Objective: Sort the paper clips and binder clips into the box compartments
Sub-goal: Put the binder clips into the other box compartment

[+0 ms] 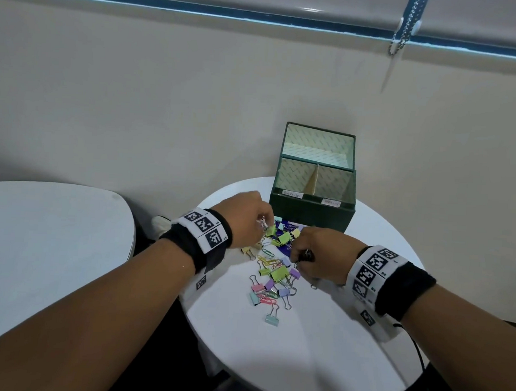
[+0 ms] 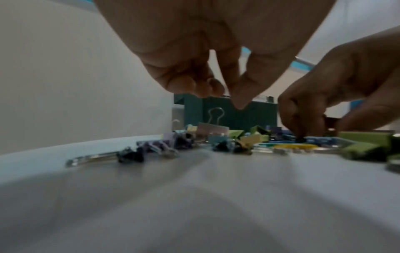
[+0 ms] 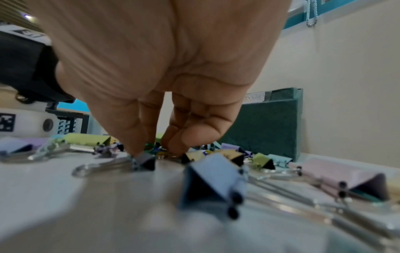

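- Clips (image 1: pixel 272 273) are lying in a mixed heap on the bench (image 1: pixel 318 345), just in front of the box (image 1: pixel 312 211); both visible compartments appear empty.
- Left hand (image 1: pixel 244 217): the fingers (image 2: pixel 238 95) are being drawn narrow above the heap; a small metal piece seems pinched, though blur prevents certainty.
- Right hand (image 1: pixel 322 255): the fingers (image 3: pixel 134 137) are being curled down into the heap, touching a small binder clip (image 3: pixel 145 161); a firm hold cannot be confirmed.
- Binder clips are judged light and stiff, best taken by the folded body or the wire loops.
- Paper clips are judged thin, slippery and prone to tangling; each is best pinched flat.
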A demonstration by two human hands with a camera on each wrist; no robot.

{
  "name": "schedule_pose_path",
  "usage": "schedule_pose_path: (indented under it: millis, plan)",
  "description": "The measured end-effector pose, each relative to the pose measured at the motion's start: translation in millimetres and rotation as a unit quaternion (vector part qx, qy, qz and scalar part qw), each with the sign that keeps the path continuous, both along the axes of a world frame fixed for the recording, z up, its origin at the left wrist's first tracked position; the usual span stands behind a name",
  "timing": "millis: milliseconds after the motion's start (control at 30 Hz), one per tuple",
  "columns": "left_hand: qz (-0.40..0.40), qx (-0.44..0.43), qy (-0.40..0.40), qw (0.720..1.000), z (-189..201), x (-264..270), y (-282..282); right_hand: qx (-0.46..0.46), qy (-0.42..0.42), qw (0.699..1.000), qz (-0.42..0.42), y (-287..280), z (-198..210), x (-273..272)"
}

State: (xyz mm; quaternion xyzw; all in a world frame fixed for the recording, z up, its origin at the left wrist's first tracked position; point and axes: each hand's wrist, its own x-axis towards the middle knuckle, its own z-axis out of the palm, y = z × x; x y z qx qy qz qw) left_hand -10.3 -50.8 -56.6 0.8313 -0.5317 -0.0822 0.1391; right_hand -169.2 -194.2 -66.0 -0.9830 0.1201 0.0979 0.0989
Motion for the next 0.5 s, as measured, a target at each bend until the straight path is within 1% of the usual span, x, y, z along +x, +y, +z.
schedule_pose_path:
  millis: [67,133,233,300,367,400,433,500]
  plan:
    - [-0.049,0.041,0.015,0.998,-0.2,-7.2,1.0,0.002,0.006,1.000,-0.005,-1.1,-0.9,1.0]
    - [-0.076,0.084,0.007,0.994,-0.7,-13.2,1.4,-0.002,0.013,1.000,-0.017,-3.6,-1.7,1.5]
    - [-0.086,0.099,-0.030,0.991,-2.7,-12.3,-0.1,0.010,-0.006,0.999,-0.045,-8.1,-1.3,0.3]
    - [-0.088,0.098,-0.041,0.991,-3.6,-10.9,-0.6,0.038,-0.034,0.997,-0.063,-11.8,1.2,-1.3]
    - [-0.090,0.089,-0.038,0.991,-4.1,-10.6,-1.0,0.106,-0.066,0.988,-0.088,-17.1,5.6,-2.3]
    - [-0.090,0.084,-0.035,0.992,-4.4,-10.5,-0.6,0.164,-0.087,0.977,-0.104,-19.0,8.2,-2.5]
    - [-0.090,0.080,-0.034,0.992,-4.6,-10.6,-0.6,0.231,-0.106,0.959,-0.125,-20.1,10.4,-2.9]
    - [-0.086,0.075,-0.027,0.993,-5.8,-9.3,-0.6,0.370,-0.130,0.904,-0.167,-18.9,15.4,-4.3]
